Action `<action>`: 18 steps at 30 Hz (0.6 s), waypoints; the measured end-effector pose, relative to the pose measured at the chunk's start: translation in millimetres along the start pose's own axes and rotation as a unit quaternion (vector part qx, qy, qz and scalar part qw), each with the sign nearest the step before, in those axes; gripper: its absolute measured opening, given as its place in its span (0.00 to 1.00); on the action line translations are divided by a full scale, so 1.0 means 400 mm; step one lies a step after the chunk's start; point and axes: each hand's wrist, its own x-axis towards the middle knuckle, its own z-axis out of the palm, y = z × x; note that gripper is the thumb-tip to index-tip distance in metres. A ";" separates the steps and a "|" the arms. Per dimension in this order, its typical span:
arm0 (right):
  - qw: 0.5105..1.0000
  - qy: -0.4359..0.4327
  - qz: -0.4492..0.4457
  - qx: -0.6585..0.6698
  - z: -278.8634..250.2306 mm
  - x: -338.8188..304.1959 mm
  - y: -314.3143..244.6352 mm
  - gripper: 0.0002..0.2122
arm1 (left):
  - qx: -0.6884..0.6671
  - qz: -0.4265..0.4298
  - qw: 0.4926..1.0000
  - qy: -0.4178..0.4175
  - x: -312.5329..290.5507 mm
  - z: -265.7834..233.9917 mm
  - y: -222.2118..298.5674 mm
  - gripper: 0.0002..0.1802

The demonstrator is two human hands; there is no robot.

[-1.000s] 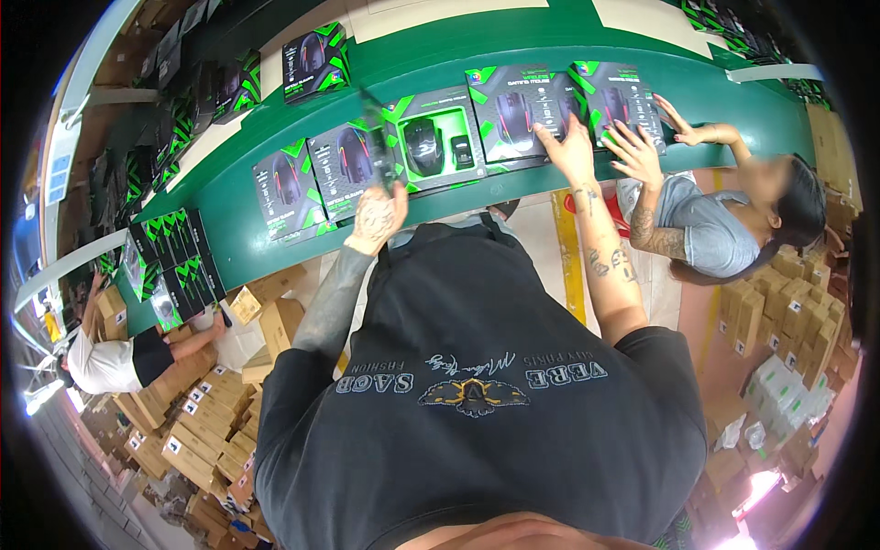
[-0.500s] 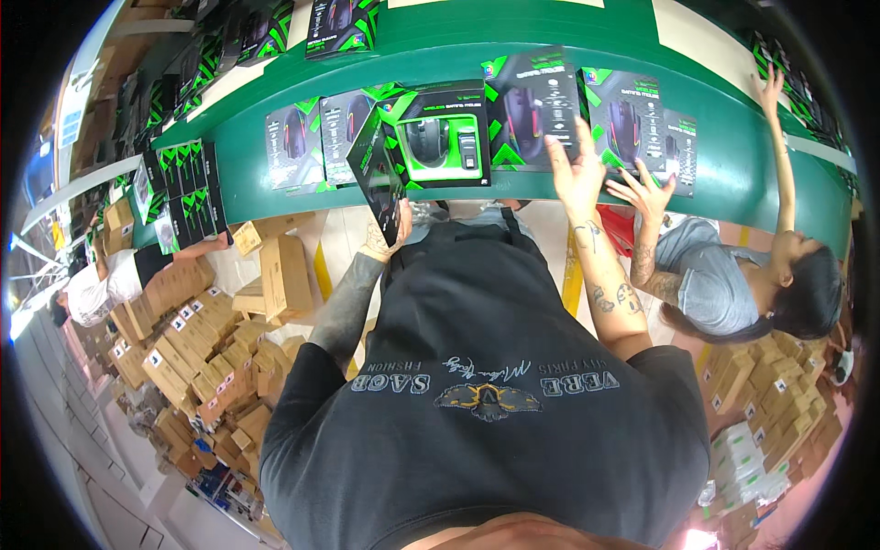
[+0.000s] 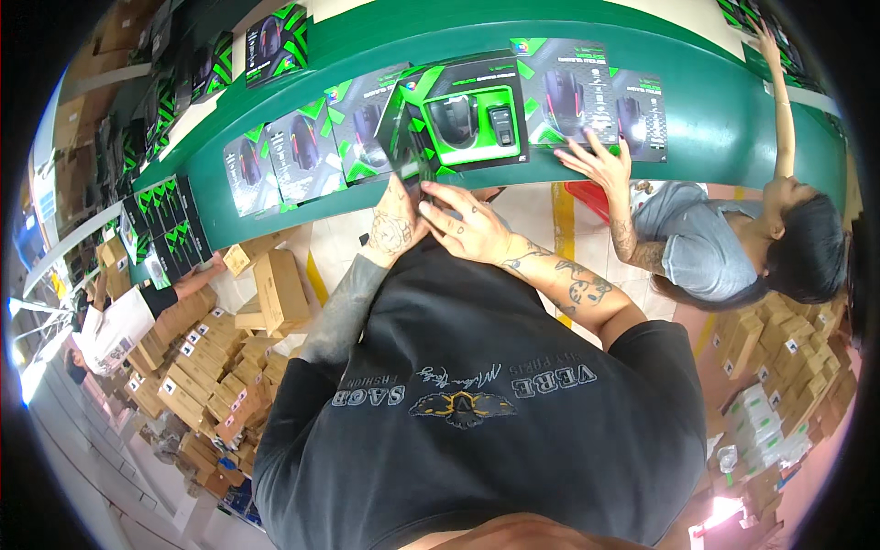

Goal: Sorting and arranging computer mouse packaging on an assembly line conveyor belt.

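A black and green mouse box (image 3: pixel 502 163) sits in front of me on the green table, its front flap (image 3: pixel 396 137) swung out to the left. Through the window a black computer mouse (image 3: pixel 455 121) and a small black piece (image 3: pixel 502 126) rest in a bright green insert. My left hand (image 3: pixel 392 223) is closed at the near edge of the flap. My right hand (image 3: pixel 469 225) meets it there, fingers bent against the same edge; the fingertips are partly hidden. Closed mouse boxes lie on both sides, one (image 3: pixel 362 128) partly behind the flap.
Several mouse boxes line the green table (image 3: pixel 206 147). At the right, a co-worker's hand (image 3: pixel 598 167) touches a closed mouse box (image 3: pixel 564 96), the other arm reaching far across. Stacked black and green boxes (image 3: pixel 174 225) stand left. Brown cartons (image 3: pixel 280 284) cover the floor behind.
My right hand has left the mouse box on the right and come left to the flap beside my left hand. The view has shifted, and the open box now appears farther right.
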 end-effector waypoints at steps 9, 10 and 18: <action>0.849 0.171 0.247 -0.434 -0.301 0.047 0.244 0.34 | 0.053 0.100 0.991 0.072 0.173 -0.064 0.110 0.39; 0.816 0.173 0.297 -0.465 -0.337 0.022 0.286 0.36 | 0.075 0.099 0.991 0.044 0.186 -0.049 0.112 0.40; 0.821 0.166 0.371 -0.400 -0.345 0.017 0.300 0.35 | 0.168 0.073 0.982 -0.037 0.216 0.045 0.078 0.41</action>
